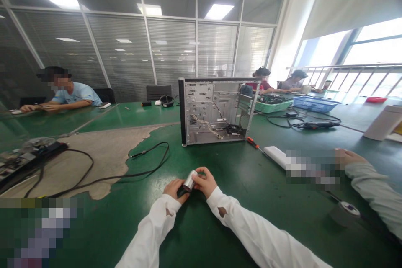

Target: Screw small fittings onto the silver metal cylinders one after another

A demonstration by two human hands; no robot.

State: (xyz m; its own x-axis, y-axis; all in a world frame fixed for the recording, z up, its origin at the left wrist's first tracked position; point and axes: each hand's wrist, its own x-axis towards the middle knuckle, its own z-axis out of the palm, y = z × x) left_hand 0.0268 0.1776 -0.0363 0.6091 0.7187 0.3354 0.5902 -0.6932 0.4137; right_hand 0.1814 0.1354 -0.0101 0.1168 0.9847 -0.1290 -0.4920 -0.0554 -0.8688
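A small silver metal cylinder is held tilted just above the green table, between my two hands. My left hand closes on its lower left end, beside a dark part whose kind I cannot make out. From the upper right, the fingers of my right hand wrap the cylinder's other end. Straight ahead of both hands stands an opened computer case, with loose wires and a black fan inside. A screwdriver with an orange and black handle lies beside its right corner.
Black cable runs across the left side. A long white object lies to the right, near another person's hand and a grey cylinder. Farther back are a green basket and a blue basket. Several people sit around.
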